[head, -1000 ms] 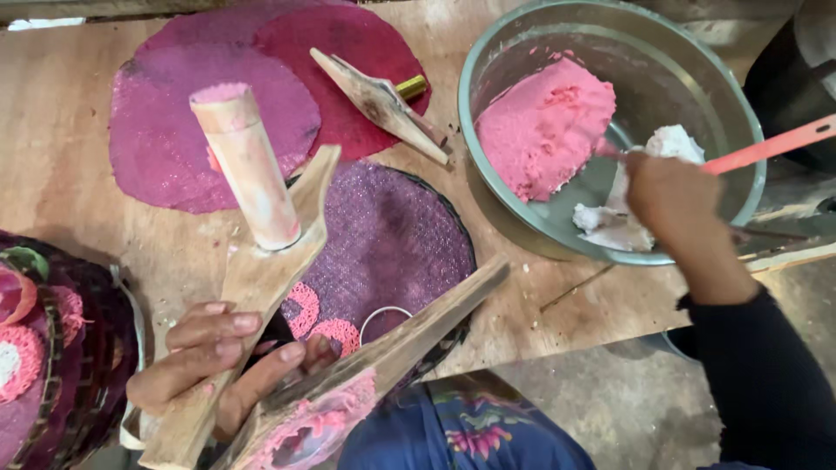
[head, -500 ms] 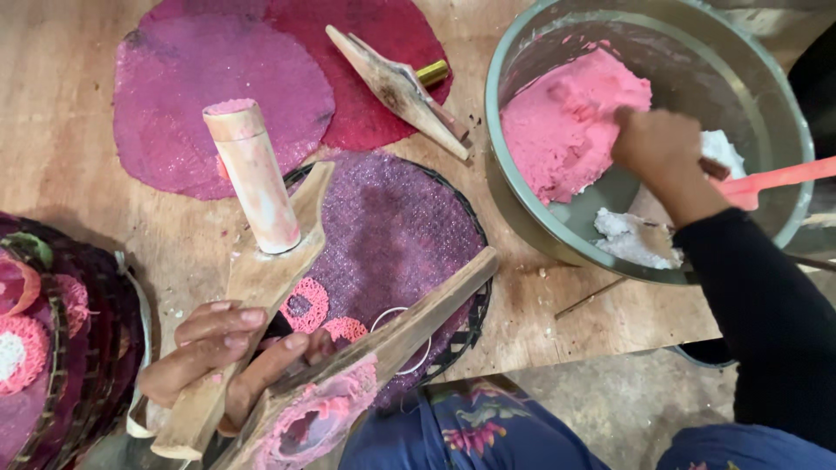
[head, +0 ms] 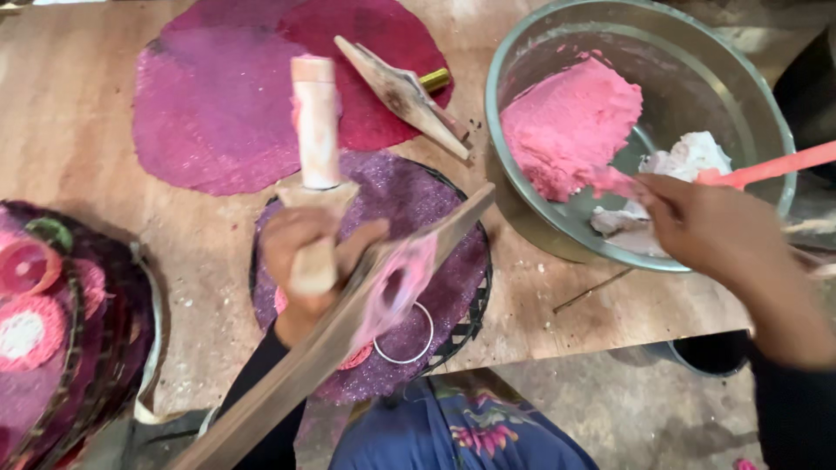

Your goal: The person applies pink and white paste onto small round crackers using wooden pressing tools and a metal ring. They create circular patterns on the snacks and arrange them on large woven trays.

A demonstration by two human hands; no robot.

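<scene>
Far left: a stack of round purple and pink discs [head: 52, 322] at the table [head: 70, 157] edge, partly out of frame. Upper middle: two flat sheets on the wood, purple [head: 213, 113] overlapping red [head: 383, 43].

Left hand [head: 309, 261] is curled shut round the lower handle of a wooden press [head: 318, 165]; its cylinder stands up toward the camera, smeared pink. Fingers wrap the handle fully, thumb side toward the cylinder. A long wooden arm [head: 348, 322] of the press runs from bottom left up to the right, crossing over the hand; it has a round hole ringed with pink paste. Beneath sits a basket tray [head: 453, 287] covered by a glittery purple sheet, with a thin metal ring [head: 405, 335] lying on it. A spare wooden wedge [head: 405, 96] lies above the tray.

Right: metal bowl [head: 644, 130] holding a mound of pink dough [head: 570, 122] and a white lump [head: 684, 161]. Right hand [head: 705, 226] is over the bowl's near rim, fingers pinched on a small pull of pink dough at the mound's edge. The pinch is blurred; how much it has I cannot tell. A pink spatula handle [head: 775, 165] pokes out past the hand.

Judgement: dough is being taken for loading the press. Next move calls for carrying the pinch leftward to the hole in the arm, with the left hand keeping the press steady. The dough mound lies touching the right fingertips, well apart from the left.
</scene>
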